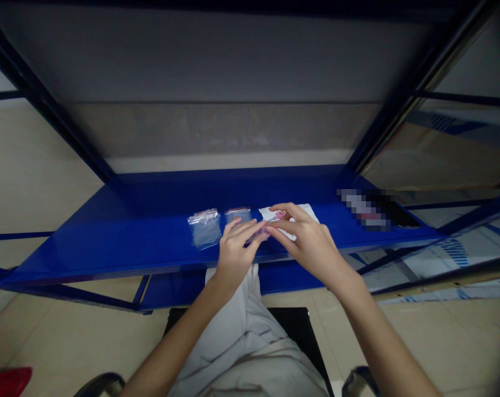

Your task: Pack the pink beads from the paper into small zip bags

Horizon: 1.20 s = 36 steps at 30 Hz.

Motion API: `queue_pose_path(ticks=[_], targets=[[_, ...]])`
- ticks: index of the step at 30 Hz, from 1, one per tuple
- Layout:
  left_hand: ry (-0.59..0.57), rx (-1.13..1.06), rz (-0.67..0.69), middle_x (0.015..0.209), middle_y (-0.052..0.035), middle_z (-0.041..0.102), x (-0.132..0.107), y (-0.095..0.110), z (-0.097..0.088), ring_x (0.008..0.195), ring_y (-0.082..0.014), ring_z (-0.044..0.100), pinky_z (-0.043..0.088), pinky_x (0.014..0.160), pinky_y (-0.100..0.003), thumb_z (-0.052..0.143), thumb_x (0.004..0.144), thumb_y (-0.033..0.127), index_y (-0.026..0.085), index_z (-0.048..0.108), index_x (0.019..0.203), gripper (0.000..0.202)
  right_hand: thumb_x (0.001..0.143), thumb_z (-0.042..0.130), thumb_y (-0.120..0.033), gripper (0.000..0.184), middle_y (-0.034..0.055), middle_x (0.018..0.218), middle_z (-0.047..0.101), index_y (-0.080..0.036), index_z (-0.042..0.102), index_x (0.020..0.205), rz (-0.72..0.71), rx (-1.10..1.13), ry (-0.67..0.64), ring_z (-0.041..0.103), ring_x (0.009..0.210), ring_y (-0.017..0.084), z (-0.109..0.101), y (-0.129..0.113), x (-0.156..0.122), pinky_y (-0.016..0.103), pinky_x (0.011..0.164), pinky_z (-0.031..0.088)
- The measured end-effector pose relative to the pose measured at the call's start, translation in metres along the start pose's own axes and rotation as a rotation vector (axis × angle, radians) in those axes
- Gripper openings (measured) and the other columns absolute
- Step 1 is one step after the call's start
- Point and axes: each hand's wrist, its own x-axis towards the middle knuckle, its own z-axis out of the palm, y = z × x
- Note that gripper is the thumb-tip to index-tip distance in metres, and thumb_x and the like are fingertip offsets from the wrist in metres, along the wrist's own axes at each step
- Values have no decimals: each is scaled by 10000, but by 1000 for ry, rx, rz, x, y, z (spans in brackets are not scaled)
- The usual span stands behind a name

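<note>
My left hand (236, 249) and my right hand (305, 238) meet over the front of a blue shelf (109, 237). Their fingertips pinch together on a small clear plastic bag (261, 234), mostly hidden by the fingers. Just behind my right hand lies a white sheet (305, 210) with something small and pink (280, 215) on it. A second small clear bag (237, 214) lies behind my left hand. A larger crumpled clear zip bag (204, 227) lies flat to the left of both hands.
A dark flat object (392, 212), partly blurred out, lies at the shelf's right end. Dark blue rack posts (47, 110) rise at both sides. Below are my light trousers (250, 342), a black seat (297, 325) and tiled floor; something red (5, 380) sits bottom left.
</note>
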Motion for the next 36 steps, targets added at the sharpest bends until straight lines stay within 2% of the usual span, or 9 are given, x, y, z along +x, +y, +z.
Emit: queue_pose_path(ticks=[3, 5, 8, 12, 15, 18, 23, 29, 36], targets=[[-52, -130, -126, 906, -32, 750, 5, 3, -3, 899, -246, 675, 462, 925, -385, 712, 708, 261, 266, 760, 823, 125, 924, 432, -351, 281, 61, 1161, 581, -243, 689, 954, 12, 87, -46, 582, 993, 196, -4, -1, 1, 270, 691, 483], [-141, -219, -240, 858, -40, 753, 7, 6, -6, 810, -241, 692, 536, 756, -333, 678, 740, 310, 227, 762, 791, 128, 921, 438, -367, 280, 51, 1102, 601, -228, 679, 897, 19, 160, -75, 584, 979, 179, -5, 1, 3, 257, 710, 472], [-257, -326, -392, 823, -66, 752, 8, 8, -9, 696, -227, 702, 532, 554, -271, 656, 756, 374, 180, 751, 829, 229, 920, 436, -382, 281, 35, 979, 638, -213, 653, 860, 62, 271, -54, 605, 876, 149, -4, 13, 6, 225, 660, 453], [-168, -424, -459, 777, -79, 751, 8, 5, -14, 732, -204, 709, 544, 629, -248, 695, 730, 363, 147, 731, 813, 234, 885, 498, -368, 223, 25, 900, 665, -226, 668, 913, 212, 143, 43, 613, 724, 134, 1, 49, 7, 214, 547, 406], [-89, -470, -500, 830, -77, 754, 9, 0, -17, 777, -202, 707, 544, 593, -229, 742, 684, 330, 155, 720, 836, 233, 813, 597, -303, 136, 11, 925, 675, -270, 712, 878, 316, -114, -59, 606, 654, 132, 9, 80, 2, 228, 525, 379], [-59, -535, -519, 879, -82, 751, 9, -3, -19, 781, -209, 707, 566, 610, -266, 763, 656, 316, 154, 718, 849, 256, 784, 623, -261, 146, 8, 955, 682, -305, 729, 874, 367, -160, -165, 620, 681, 142, 21, 101, -3, 232, 560, 406], [-33, -596, -523, 842, -69, 755, 10, -3, -18, 805, -202, 711, 560, 777, -303, 765, 659, 256, 145, 721, 839, 216, 756, 655, -270, 143, -9, 998, 686, -329, 737, 858, 324, -62, -202, 630, 742, 147, 35, 106, -4, 243, 629, 451], [-12, -634, -538, 838, -67, 755, 11, -1, -20, 738, -200, 719, 557, 769, -307, 774, 653, 257, 145, 716, 846, 230, 745, 668, -297, 131, -3, 1002, 683, -309, 738, 855, 310, -25, -228, 632, 775, 151, 41, 105, 1, 235, 619, 446], [1, -671, -541, 836, -62, 755, 10, 3, -20, 774, -205, 717, 535, 824, -318, 768, 662, 239, 147, 715, 843, 209, 750, 654, -339, 115, -4, 988, 673, -301, 735, 822, 304, 4, -237, 625, 795, 157, 45, 111, -1, 252, 638, 441]])
